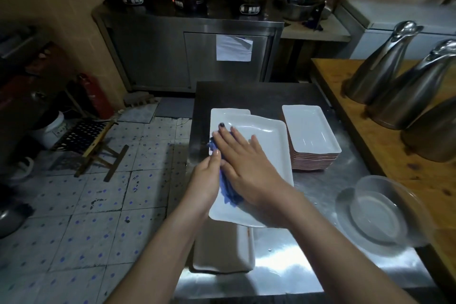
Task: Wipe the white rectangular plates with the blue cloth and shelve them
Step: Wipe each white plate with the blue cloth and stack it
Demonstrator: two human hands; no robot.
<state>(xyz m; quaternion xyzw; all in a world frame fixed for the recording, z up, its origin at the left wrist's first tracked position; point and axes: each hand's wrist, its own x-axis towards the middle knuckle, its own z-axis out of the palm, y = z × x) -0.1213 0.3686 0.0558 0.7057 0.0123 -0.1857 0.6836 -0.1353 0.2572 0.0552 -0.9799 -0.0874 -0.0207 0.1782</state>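
Right hand (246, 170) flat on one blue cloth (230, 191), left hand (204, 180) gripping one plate (267, 136) — one stack (309, 128) beside.

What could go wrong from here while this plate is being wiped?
1. The plate lies at the left edge of the steel table, beside the tiled floor. If the left hand loses its grip while the right hand presses the blue cloth, it could slide off and break.
2. The table looks wet near the glass bowls, so a plate set there might slip.
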